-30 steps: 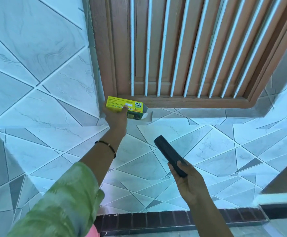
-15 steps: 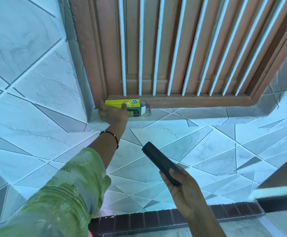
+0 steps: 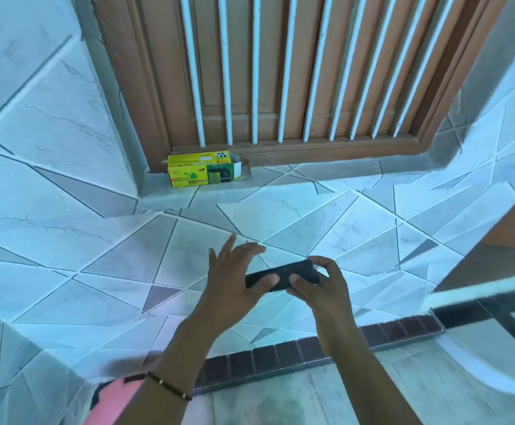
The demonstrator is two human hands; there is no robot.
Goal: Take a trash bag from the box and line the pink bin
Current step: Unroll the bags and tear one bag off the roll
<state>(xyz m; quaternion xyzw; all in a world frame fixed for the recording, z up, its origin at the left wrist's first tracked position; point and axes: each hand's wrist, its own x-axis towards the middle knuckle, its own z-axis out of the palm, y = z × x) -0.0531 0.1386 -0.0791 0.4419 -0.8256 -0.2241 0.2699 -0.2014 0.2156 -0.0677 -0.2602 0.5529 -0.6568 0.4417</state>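
A yellow and green trash bag box (image 3: 203, 173) lies on the tiled ledge below the wooden window, its right end flap open. In front of the tiled wall, both hands hold a black folded trash bag (image 3: 282, 275). My right hand (image 3: 320, 289) grips its right end with fingers and thumb. My left hand (image 3: 234, 277) has its thumb on the bag's left end, with the other fingers spread behind it. A pink bin (image 3: 112, 400) shows only as a rim piece at the bottom left, mostly hidden by my left forearm.
A brown wooden window frame (image 3: 133, 87) with white bars (image 3: 225, 72) fills the top. Patterned tiles cover the wall and ledge (image 3: 170, 197). A dark brick-like strip (image 3: 280, 357) runs along the wall's base. A white curved fixture (image 3: 489, 372) sits at the lower right.
My left hand has let go of the box, which rests on the ledge, and has come back to the black bag. The bag has turned level between both hands.
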